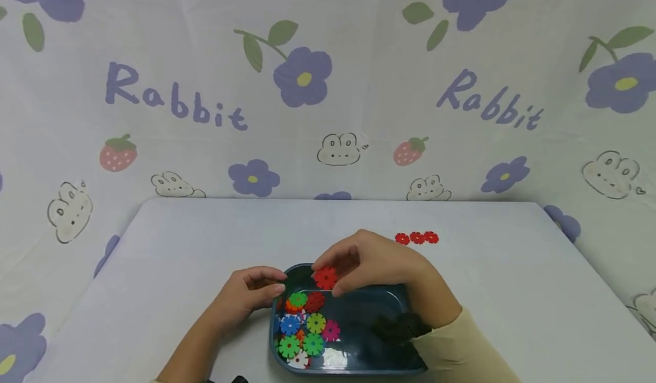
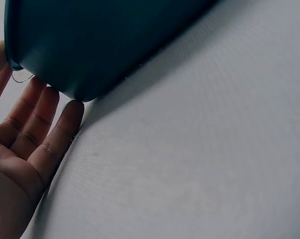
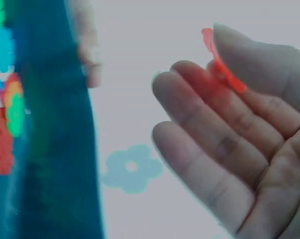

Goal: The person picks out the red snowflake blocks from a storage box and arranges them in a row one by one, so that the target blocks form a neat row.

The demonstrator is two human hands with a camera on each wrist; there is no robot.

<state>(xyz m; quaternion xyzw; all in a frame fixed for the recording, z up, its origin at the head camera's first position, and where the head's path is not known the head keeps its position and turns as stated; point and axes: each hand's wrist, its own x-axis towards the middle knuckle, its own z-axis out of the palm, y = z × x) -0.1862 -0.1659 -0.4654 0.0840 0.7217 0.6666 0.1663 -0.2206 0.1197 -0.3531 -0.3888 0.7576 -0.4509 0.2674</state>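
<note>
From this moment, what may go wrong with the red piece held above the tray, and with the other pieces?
The red piece is pinched by the right hand above the tray, so it might slip and fall in.
The left hand touches the tray's end; pushing there could shift it and the mixed-colour pieces inside.
Three red pieces lie in a row beyond; a reaching hand may disturb them.

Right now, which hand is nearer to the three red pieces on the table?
The right hand: over the tray, on the near side of the three red pieces. The left hand is farther, at the tray's left end.
</note>
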